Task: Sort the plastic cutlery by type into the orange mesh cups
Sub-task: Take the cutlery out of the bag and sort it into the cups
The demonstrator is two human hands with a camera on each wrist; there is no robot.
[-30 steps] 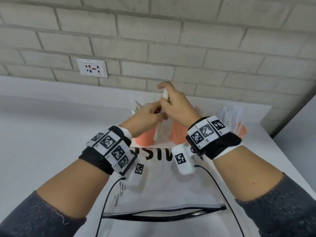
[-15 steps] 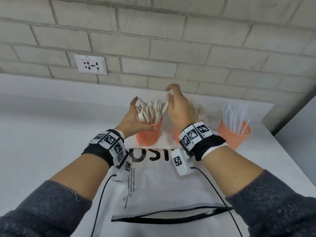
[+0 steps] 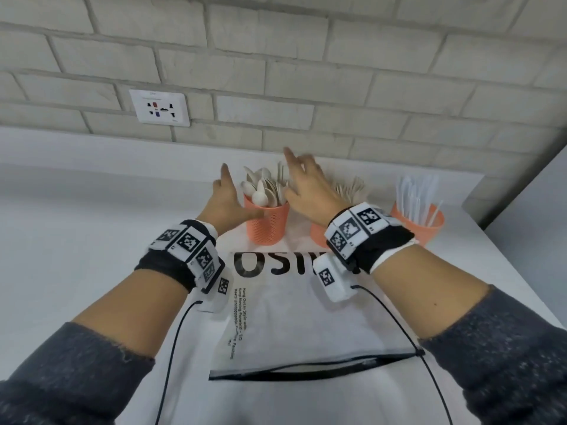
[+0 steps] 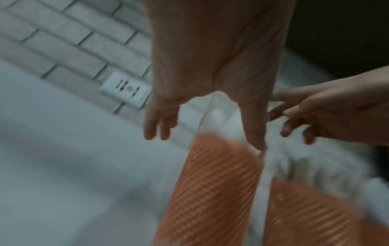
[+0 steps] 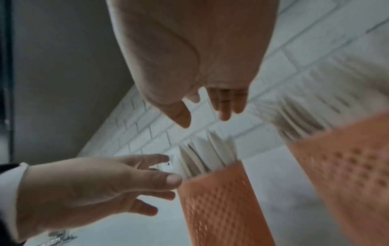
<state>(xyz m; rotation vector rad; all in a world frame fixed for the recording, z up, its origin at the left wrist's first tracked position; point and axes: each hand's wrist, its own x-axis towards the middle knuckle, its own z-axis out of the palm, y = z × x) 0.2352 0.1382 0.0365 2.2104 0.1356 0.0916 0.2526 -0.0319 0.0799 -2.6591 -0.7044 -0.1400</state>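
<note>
Three orange mesh cups stand in a row near the wall. The left cup (image 3: 267, 223) (image 4: 210, 191) (image 5: 219, 204) holds white spoons (image 3: 260, 191). My right hand partly hides the middle cup (image 3: 317, 237) (image 5: 349, 166), which holds forks (image 3: 349, 188). The right cup (image 3: 418, 223) holds clear knives (image 3: 414, 191). My left hand (image 3: 227, 200) (image 4: 202, 126) is spread open just left of the spoon cup, thumb by its rim, holding nothing. My right hand (image 3: 306, 185) (image 5: 210, 113) hovers open above the gap between spoon and fork cups, also empty.
A white bag with black lettering (image 3: 306, 317) lies flat on the white table (image 3: 76, 256) in front of the cups. A wall socket (image 3: 159, 107) sits in the brick wall behind. The table's right edge (image 3: 521, 280) runs close to the knife cup.
One second ago both hands held a bunch of spoons above the left cup. The spoons now stand in that cup, and both hands have let go and spread apart.
</note>
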